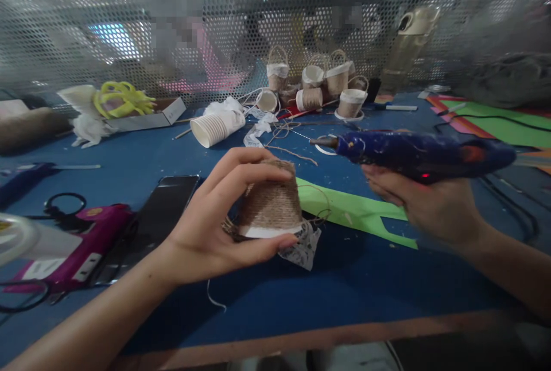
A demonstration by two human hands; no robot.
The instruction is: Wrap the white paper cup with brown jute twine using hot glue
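My left hand [215, 216] grips a paper cup wrapped in brown twine [275, 198], fingers over its base and thumb at its white rim. The cup is upside down, and a strip of white lace [303, 247] hangs from the rim. A loop of twine sticks out at its right. In my right hand [434, 204] is a blue glue gun [404, 153], its nozzle pointing left above and to the right of the cup. A small red light glows on the gun. Pieces of green paper [353, 213] lie on the table between my hands.
Several twine-covered cup baskets [340, 78] stand at the back by a perforated metal screen [241, 20]. Stacked paper cups [215, 127] lie mid-table. A phone [159, 210] and magenta power strip [99, 239] are at left, a clear bottle [408, 43] at back right.
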